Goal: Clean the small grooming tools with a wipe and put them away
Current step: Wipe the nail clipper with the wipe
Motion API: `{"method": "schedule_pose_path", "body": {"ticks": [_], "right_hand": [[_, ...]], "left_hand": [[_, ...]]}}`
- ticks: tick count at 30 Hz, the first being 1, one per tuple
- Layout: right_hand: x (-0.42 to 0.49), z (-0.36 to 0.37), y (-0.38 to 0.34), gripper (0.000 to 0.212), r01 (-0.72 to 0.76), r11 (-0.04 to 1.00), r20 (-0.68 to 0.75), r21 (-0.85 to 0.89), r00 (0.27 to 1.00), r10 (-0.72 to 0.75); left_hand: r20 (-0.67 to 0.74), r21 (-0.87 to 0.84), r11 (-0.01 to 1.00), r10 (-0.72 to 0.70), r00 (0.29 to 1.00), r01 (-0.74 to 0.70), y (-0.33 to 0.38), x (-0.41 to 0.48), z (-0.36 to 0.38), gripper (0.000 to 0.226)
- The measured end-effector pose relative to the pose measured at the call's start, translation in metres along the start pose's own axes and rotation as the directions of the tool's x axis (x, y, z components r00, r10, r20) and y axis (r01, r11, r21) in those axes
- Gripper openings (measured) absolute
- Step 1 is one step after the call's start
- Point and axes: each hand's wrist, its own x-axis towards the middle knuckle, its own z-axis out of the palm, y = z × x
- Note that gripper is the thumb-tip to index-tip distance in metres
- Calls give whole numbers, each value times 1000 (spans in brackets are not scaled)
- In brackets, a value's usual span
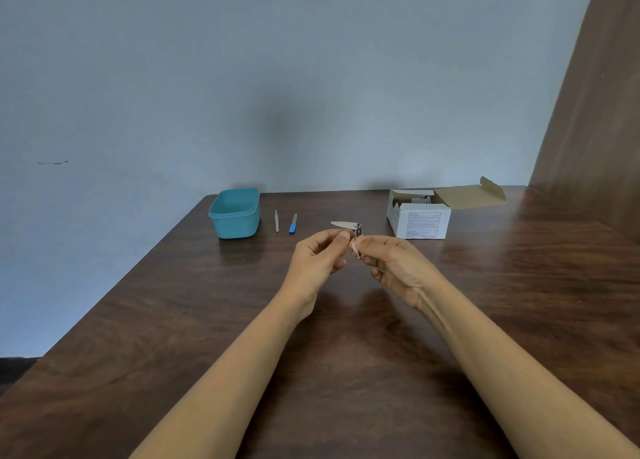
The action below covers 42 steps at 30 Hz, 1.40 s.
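Above the middle of the table my right hand (394, 268) grips a metal nail clipper (356, 237), its lever (343, 224) swung out to the left. My left hand (320, 257) pinches at the clipper with thumb and forefinger; whether a wipe sits between the fingers I cannot tell. A slim beige grooming tool (276, 221) and a blue-handled one (293, 223) lie side by side on the table farther back. Left of them stands an open teal plastic tub (235, 213).
A white cardboard box (420, 218) with its flap open stands at the back right. The dark wooden table (173, 302) meets a pale wall behind and a brown wooden panel (595, 112) on the right. The table's left edge runs diagonally.
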Motion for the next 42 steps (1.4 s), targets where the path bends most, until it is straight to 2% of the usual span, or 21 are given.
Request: {"method": "schedule_pose_path", "body": {"ticks": [8,11,14,18,23,31,33,35,37,42], "right_hand": [[0,1,3,31,-82,997,13,-2,997,82],[-1,1,3,26,-95,995,2,1,995,95],[-1,1,3,18,-96,995,8,-24,995,96],[0,1,3,19,-113,993,16,-45,993,114],[2,-3,2,8,-159,986,30,-50,987,161],[3,-2,8,25,-157,987,-73,43,985,160],[4,-1,9,31,-158,985,-94,63,982,164],[4,-1,10,26,-153,984,-104,87,981,162],[5,-1,11,25,-145,983,-109,110,981,157],[5,0,13,28,-139,979,-154,147,975,161]], "left_hand": [[69,-141,976,-156,985,165,6,-1,0,17],[86,-166,970,-166,982,179,6,-1,-1,16],[68,-164,974,-147,987,157,6,-2,-1,19],[6,-132,987,-90,996,90,6,-1,-1,26],[-31,-123,991,-61,998,57,5,-1,-2,21],[-28,-62,996,-61,998,59,5,-1,1,27],[-24,-46,997,-67,997,66,5,-1,1,23],[-21,-16,998,-55,998,54,4,-1,2,14],[-5,23,1000,-15,1000,15,2,-1,2,10],[29,110,986,122,992,-125,1,0,0,18]]}}
